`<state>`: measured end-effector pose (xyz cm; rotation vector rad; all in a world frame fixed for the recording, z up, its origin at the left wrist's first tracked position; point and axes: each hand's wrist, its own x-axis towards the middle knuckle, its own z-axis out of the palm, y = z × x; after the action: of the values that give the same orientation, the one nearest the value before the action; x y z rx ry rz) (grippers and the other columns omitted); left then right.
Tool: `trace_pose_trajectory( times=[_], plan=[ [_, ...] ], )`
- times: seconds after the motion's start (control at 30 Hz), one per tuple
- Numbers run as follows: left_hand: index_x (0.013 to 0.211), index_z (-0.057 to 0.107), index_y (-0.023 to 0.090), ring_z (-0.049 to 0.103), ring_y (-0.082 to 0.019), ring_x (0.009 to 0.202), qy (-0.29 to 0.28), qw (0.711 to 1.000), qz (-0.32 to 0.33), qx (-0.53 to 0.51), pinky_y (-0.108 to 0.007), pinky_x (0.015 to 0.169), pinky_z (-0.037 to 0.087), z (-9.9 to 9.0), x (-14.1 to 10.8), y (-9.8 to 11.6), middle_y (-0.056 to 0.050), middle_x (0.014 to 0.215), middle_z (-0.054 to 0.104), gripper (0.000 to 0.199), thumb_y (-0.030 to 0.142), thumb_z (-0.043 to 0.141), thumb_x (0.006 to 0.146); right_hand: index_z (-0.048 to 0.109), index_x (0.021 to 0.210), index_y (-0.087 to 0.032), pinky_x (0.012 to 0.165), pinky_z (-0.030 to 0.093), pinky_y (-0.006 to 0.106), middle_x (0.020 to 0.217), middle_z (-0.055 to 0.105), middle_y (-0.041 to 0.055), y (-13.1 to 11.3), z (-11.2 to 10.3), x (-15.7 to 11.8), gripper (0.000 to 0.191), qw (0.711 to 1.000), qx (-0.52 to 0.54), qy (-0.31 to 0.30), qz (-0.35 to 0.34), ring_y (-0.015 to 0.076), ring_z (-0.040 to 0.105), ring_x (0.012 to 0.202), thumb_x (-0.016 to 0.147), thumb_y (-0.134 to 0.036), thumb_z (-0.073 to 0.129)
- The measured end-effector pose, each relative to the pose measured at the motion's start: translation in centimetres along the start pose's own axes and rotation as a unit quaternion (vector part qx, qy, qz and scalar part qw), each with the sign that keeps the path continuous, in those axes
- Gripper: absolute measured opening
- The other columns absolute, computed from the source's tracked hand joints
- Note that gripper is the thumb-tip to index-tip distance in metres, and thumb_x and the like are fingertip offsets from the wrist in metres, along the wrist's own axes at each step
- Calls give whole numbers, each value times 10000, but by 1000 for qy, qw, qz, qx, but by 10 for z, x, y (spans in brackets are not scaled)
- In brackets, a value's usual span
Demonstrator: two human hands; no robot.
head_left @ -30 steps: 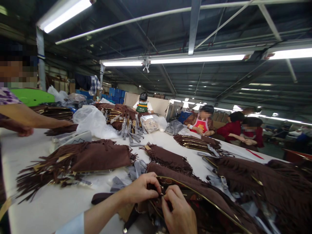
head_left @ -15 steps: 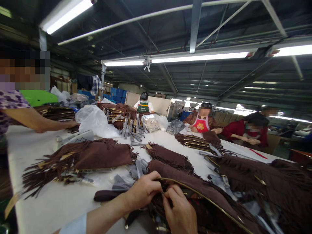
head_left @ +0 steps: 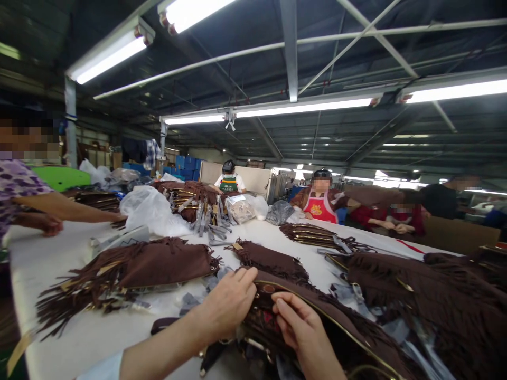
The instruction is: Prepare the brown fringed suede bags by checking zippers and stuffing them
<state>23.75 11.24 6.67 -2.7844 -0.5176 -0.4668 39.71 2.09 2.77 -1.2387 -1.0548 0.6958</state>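
A brown fringed bag with a gold zipper along its edge lies in front of me, its mouth partly spread. My left hand is closed on the upper left edge of the bag, fingers folded over the rim. Just inside the opening, an oval brown patch shows between my hands. My right hand hovers at the opening with thumb and forefinger pinched together; whatever they hold is too small to make out. A dark strap sticks out beneath my left forearm.
More brown fringed bags lie on the white table: a stack at left, one flat bag ahead, a pile at right. Clear plastic bags stand farther back. Several co-workers are around the table, one in a red apron.
My hands have drawn apart, the right one shifting right, and the oval patch has come into view. The co-worker in the red apron has an arm extended toward a raised brown piece.
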Motion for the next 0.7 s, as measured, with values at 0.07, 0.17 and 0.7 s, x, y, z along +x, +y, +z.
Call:
trace_pose_trajectory(
  times=[0.07, 0.17, 0.7],
  plan=[
    [994, 573, 133, 565, -277, 993, -13, 1000, -11, 23, -380, 817, 508, -15, 2, 13, -163, 1136, 589, 163, 118, 419, 941, 677, 871, -173, 392, 200, 184, 691, 530, -4, -7, -4, -1, 446, 997, 75, 7, 33, 80, 350, 461, 699, -584, 711],
    [1008, 544, 162, 586, -247, 904, -47, 998, -27, -13, -310, 703, 507, -27, 4, 30, -109, 1025, 593, 151, 106, 416, 951, 685, 844, -183, 441, 310, 187, 722, 544, 3, -14, -8, -5, 450, 988, 148, 13, 51, 88, 421, 517, 648, -576, 782],
    [844, 473, 208, 553, -151, 633, 92, 867, -164, -461, -255, 615, 432, -4, 9, 35, 16, 674, 543, 117, 179, 386, 916, 721, 713, -228, 588, 396, 221, 672, 618, -13, -5, -3, -5, 225, 954, -158, -18, -255, 144, 565, 619, 897, -288, 604]
  ],
)
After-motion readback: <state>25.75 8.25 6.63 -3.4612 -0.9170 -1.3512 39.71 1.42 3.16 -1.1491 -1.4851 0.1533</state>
